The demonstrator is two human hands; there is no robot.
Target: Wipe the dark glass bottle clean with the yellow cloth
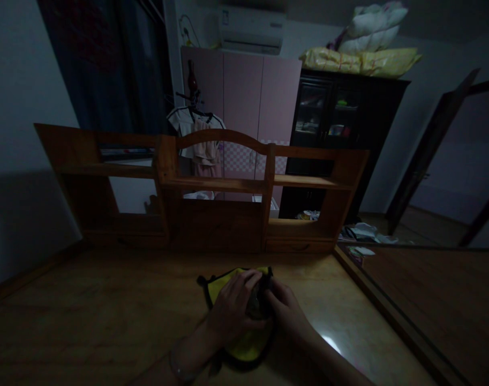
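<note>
A yellow cloth-like piece with black edging (247, 348) lies on the wooden desk under my hands, a dark tab at its upper left corner. Over it, my left hand (234, 303) curls around a small dark rounded object (257, 304), thumb below and fingers above. My right hand (286, 308) closes on the right side of the same object, its fingertips partly hidden behind it. The light is dim, and the object's kind cannot be made out. A thin bracelet (178, 367) circles my left wrist.
A wooden shelf unit (216, 185) with small drawers stands along the desk's back edge. The desk (87, 311) meets a wall at left and has a raised rim (373, 295) at right. Beyond are a pink wardrobe (242, 91), a dark cabinet (378, 118) and an open door (433, 150).
</note>
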